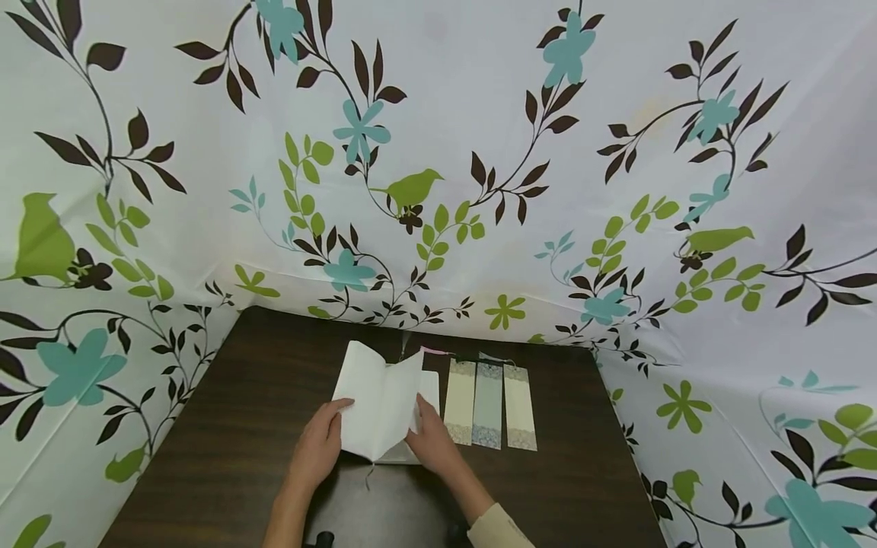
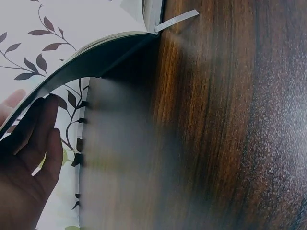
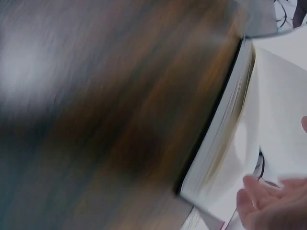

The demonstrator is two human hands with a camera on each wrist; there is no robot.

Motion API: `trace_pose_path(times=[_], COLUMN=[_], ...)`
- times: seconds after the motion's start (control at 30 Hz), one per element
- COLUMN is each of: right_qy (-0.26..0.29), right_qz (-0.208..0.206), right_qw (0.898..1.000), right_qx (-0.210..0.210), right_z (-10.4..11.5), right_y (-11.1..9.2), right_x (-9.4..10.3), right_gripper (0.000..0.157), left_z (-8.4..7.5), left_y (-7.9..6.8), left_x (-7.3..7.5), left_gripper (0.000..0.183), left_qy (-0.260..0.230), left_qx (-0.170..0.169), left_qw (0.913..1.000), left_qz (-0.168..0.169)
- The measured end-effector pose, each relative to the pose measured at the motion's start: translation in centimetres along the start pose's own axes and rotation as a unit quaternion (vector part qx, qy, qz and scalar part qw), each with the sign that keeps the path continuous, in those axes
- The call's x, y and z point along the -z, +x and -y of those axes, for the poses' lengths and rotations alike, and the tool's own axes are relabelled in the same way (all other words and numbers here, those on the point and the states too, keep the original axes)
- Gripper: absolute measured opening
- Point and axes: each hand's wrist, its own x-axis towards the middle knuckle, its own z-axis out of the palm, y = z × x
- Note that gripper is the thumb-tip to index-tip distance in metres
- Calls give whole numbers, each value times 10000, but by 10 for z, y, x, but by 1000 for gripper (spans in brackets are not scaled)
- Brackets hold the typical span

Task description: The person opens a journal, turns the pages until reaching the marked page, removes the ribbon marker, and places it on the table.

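A notebook (image 1: 359,396) with blank white pages lies open near the middle of the table, its left side raised. My left hand (image 1: 317,441) grips that left side, thumb on the page. In the left wrist view, the fingers (image 2: 41,124) of this hand lie under the dark cover (image 2: 108,55). My right hand (image 1: 435,440) holds a lifted page (image 1: 400,399) at its outer edge, above the thick page block (image 3: 220,143). A thin pale ribbon (image 2: 177,20) hangs from the bottom of the spine.
Three patterned bookmarks, cream (image 1: 459,403), grey-green (image 1: 488,403) and cream (image 1: 521,407), lie side by side right of the notebook with tassels at their tops. Dark wood table (image 1: 226,426); leaf-and-bird-printed white sheeting (image 1: 438,152) surrounds it at the back and sides.
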Motion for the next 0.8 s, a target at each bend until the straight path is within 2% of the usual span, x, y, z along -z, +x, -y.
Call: trace_pose_path(times=[0.1, 0.17, 0.33, 0.4, 0.47, 0.6, 0.67, 0.8], right_qy=[-175, -407, -754, -849, -883, -981, -1328, -2357], right_qz=[474, 682, 978, 1053, 1104, 1065, 922, 628], right_qw=[9985, 9959, 9886, 9866, 9855, 9838, 9800, 9624], right_qx=[199, 431, 865, 915, 938, 1052, 1161, 1195], right_z=[8, 12, 21, 22, 22, 19, 14, 3], right_y=[-1, -3, -6, -6, -7, -9, -10, -13], right_x=[-12, -19, -28, -30, -30, -27, -26, -23], right_gripper=[65, 61, 53, 50, 48, 46, 44, 45], left_z=[0, 0, -2, -3, -2, 2, 3, 4], left_y=[0, 0, -1, -2, -1, -3, -3, -4], left_x=[0, 0, 3, 4, 4, 1, 0, 0], left_gripper=[37, 44, 67, 70, 66, 48, 44, 41], left_qy=[-49, -110, -197, -101, 44, 259, 282, 253], left_qx=[171, 309, 812, 937, 933, 702, 601, 365], left_qw=[9998, 9994, 9964, 9954, 9955, 9971, 9975, 9987], left_qz=[50, 94, 168, 174, 127, -115, -224, -235])
